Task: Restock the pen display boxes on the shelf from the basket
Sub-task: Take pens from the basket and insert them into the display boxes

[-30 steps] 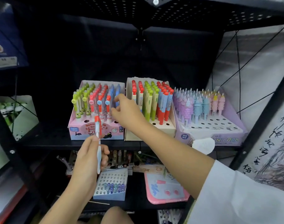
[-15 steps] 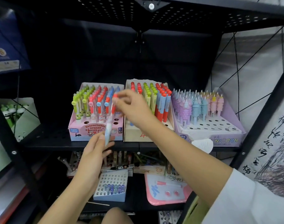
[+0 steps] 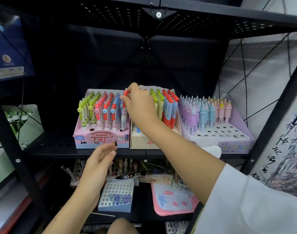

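Note:
My right hand [image 3: 138, 102] pinches the red top of a white pen [image 3: 124, 114] that stands with its tip in a front-right hole of the pink retractable eraser pen box [image 3: 87, 141]. My left hand [image 3: 100, 159] hovers just below that box's front, fingers loosely curled and holding nothing. The beige pen box [image 3: 141, 141] beside it holds green, blue and red pens. At the right, the purple unicorn pen box [image 3: 235, 146] has several free holes in front. No basket is in view.
A black metal shelf [image 3: 63, 151] carries the three boxes, with a perforated shelf overhead. Below sit a small blue holed box [image 3: 115, 195], a pink board [image 3: 171, 203] and loose pens. A black upright post [image 3: 12, 149] stands at the left, a slanted one at the right.
The pen passed from my left hand to my right hand, which carried it up and set its tip into the pink box. My left hand now holds nothing.

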A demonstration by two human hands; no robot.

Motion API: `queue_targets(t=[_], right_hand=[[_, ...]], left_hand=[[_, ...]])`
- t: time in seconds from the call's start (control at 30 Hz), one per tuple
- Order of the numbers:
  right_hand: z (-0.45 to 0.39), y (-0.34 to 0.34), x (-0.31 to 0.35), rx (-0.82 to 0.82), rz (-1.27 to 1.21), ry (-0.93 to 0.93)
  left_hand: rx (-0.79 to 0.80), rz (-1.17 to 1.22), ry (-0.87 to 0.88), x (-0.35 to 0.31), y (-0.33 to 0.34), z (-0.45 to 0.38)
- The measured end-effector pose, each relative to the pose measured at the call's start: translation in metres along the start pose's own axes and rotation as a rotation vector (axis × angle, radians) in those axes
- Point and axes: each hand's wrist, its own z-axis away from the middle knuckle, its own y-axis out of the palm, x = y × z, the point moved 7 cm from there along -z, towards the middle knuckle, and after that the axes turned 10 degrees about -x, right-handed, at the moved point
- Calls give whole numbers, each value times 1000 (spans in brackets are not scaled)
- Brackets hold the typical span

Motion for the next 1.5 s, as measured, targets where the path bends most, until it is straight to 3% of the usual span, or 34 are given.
queue_targets(t=[0.33,0.57,0.67,0.83,1.0,1.17,1.27,1.4,1.5], right_hand=[[34,44,-18,364,109,112],[74,-17,-29,429,-111,35],[109,-54,-69,524,-57,66],[216,-103,-177,743,119,338],[375,-133,-260,1231,358,485],[522,-180,-291,1696,474,680],[576,-194,-279,1727,314,869],[594,-178,-268,1481,392,538],[605,-160,-251,1510,449,244]], left_hand=[[60,34,13,-7,7,6],[171,49,-8,1,39,23],[295,47,-17,7,79,49],[627,-93,0,30,160,116],[876,-316,-33,72,209,167],[1170,-612,16,111,231,202],[1316,-704,8,129,232,219],[1379,-757,-15,142,231,229],[1387,-784,-43,148,228,230]])
